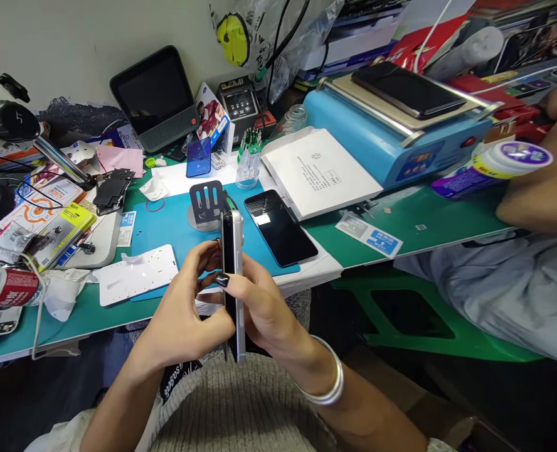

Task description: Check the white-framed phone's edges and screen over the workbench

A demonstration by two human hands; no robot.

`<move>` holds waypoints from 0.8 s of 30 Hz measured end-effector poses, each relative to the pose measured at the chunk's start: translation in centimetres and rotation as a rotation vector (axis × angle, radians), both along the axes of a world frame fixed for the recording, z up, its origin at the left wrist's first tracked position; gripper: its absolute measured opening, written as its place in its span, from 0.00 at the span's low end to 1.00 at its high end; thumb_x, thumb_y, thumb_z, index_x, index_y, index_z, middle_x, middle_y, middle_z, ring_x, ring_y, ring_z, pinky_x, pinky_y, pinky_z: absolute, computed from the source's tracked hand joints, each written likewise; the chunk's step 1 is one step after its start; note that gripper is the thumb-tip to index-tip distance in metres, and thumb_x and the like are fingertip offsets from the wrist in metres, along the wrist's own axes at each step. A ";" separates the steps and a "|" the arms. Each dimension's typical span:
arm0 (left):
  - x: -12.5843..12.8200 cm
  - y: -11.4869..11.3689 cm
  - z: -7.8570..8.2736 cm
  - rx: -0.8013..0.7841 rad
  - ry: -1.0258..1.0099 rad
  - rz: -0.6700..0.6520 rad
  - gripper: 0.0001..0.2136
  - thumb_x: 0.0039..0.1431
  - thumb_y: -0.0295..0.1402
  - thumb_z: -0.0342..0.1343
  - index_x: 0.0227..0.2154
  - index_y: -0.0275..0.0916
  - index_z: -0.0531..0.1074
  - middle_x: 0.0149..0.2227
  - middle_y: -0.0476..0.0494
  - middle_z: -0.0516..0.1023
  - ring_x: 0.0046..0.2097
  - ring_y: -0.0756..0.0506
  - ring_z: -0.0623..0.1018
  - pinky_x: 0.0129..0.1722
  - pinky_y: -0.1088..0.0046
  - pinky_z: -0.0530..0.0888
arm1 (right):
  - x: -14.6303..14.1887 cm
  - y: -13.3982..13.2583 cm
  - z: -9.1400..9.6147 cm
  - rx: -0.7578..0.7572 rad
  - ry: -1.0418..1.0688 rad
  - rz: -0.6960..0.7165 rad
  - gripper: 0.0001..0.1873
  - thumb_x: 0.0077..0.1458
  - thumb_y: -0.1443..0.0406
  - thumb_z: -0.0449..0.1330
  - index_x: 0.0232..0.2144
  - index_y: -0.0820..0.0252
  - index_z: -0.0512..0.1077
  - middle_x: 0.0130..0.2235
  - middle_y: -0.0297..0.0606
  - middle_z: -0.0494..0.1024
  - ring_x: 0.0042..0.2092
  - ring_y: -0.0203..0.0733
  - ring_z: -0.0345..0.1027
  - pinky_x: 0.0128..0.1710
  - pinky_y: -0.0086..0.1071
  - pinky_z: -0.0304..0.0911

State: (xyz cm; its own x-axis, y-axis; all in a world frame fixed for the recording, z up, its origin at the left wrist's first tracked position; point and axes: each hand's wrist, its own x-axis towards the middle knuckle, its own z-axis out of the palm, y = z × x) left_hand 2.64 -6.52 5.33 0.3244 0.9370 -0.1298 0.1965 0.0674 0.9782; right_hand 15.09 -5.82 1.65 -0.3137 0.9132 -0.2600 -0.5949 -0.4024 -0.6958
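The phone (234, 245) stands on edge over the lap, just short of the bench (448, 216) edge at 12 o'clock, with open room at 5 o'clock and another person's arm (542, 188) well apart at 3 o'clock. Slim, silver-edged and upright, it is pinched between the left hand (184, 314) at 9 o'clock and the right hand (264, 307) at 3 o'clock. At 12 o'clock the crowded green bench bears a blue mat (165, 226), a stand (206, 204), a black phone (281, 227) and, at 1 o'clock, a blue machine (386, 135).
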 end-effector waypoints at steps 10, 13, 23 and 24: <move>0.0 -0.1 0.1 0.000 -0.006 -0.009 0.30 0.49 0.23 0.54 0.57 0.43 0.59 0.61 0.42 0.64 0.60 0.39 0.66 0.55 0.66 0.71 | -0.1 -0.1 -0.2 0.000 -0.005 -0.004 0.24 0.41 0.57 0.66 0.40 0.59 0.67 0.39 0.37 0.69 0.37 0.39 0.66 0.39 0.37 0.68; -0.1 0.0 0.1 0.003 -0.004 -0.011 0.30 0.49 0.23 0.54 0.57 0.43 0.59 0.61 0.42 0.63 0.61 0.38 0.66 0.55 0.65 0.71 | 0.0 -0.1 -0.3 0.019 -0.025 -0.002 0.22 0.42 0.57 0.65 0.40 0.58 0.67 0.38 0.37 0.69 0.37 0.40 0.66 0.39 0.38 0.68; 0.1 -0.1 -0.2 0.026 0.032 -0.008 0.31 0.50 0.24 0.55 0.59 0.43 0.58 0.62 0.41 0.62 0.61 0.40 0.65 0.60 0.64 0.67 | -0.1 0.0 -0.3 0.005 0.003 0.001 0.22 0.41 0.58 0.65 0.39 0.58 0.67 0.38 0.37 0.70 0.37 0.41 0.67 0.40 0.38 0.69; 0.0 -0.1 -0.2 0.016 0.027 -0.010 0.32 0.50 0.24 0.56 0.59 0.43 0.57 0.63 0.41 0.61 0.62 0.40 0.64 0.60 0.64 0.66 | -0.1 0.1 -0.3 0.002 0.011 0.000 0.22 0.41 0.58 0.66 0.39 0.58 0.67 0.40 0.38 0.71 0.38 0.41 0.68 0.40 0.38 0.69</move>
